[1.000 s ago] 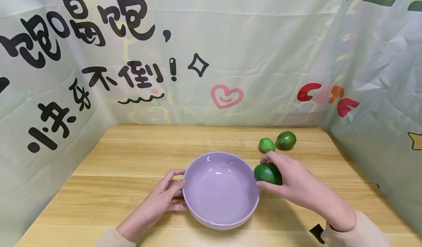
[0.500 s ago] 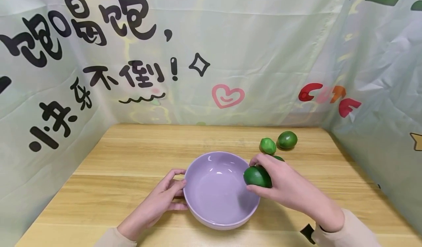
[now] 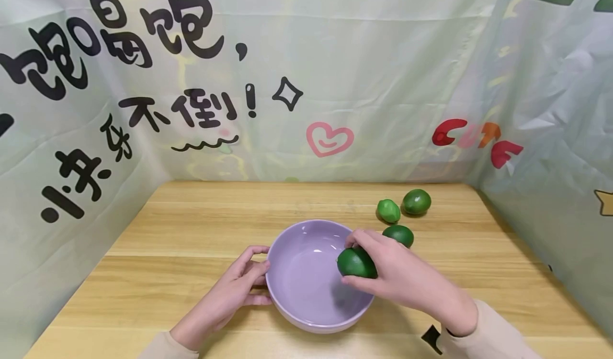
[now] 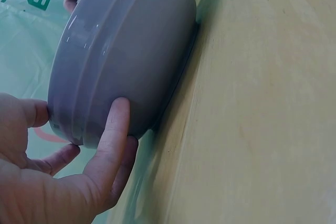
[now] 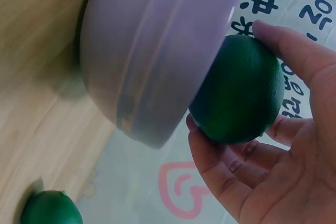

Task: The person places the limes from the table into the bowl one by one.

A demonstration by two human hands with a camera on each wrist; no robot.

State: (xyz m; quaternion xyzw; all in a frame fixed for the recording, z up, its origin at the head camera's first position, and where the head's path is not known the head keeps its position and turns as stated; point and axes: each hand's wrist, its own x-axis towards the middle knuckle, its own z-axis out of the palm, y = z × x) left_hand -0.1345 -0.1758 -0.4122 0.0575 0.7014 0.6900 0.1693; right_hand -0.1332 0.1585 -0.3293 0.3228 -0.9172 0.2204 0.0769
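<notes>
In the head view a lilac bowl [image 3: 311,295] stands on the wooden table. My left hand [image 3: 235,284] rests against its left side; in the left wrist view the bowl's outer wall [image 4: 131,51] meets my spread fingertips. My right hand [image 3: 390,266] holds a dark green lime [image 3: 355,263] over the bowl's right part, near the rim. The right wrist view shows thumb and fingers around this lime [image 5: 239,90]. Another dark green lime [image 3: 399,235] lies just behind my right hand, partly hidden by it.
Farther back on the right lie a small light green fruit [image 3: 388,210] and a glossy green lime [image 3: 416,202]. Printed cloth [image 3: 383,72] hangs behind the wooden table [image 3: 201,220] and along both sides.
My right hand has carried the lime leftward, from beside the bowl's right rim to over its inside. The lime behind the hand has come into view. My left hand stays at the bowl.
</notes>
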